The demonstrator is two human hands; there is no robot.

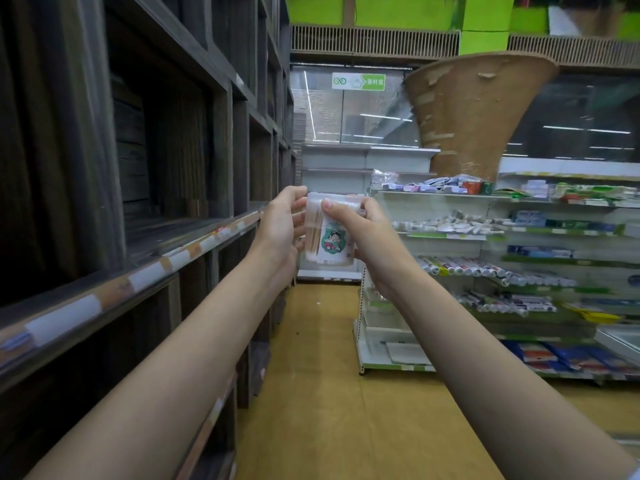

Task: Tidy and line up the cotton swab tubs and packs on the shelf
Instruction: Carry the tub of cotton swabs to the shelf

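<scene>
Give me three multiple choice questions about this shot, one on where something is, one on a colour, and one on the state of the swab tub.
1. Where is the clear plastic cotton swab tub with the cartoon label?
A. On the dark wooden shelf
B. In the air between both hands
C. On the floor

2. What colour is the floor of the aisle?
A. Yellowish tan
B. Blue
C. White

3. How is the tub held?
A. By the left hand alone
B. By the right hand alone
C. By both hands, upright

Answers: 1 B, it is raised over the aisle, off the dark wooden shelf. 2 A, the bare floor shows tan. 3 C, fingers of both hands wrap its sides.
</scene>
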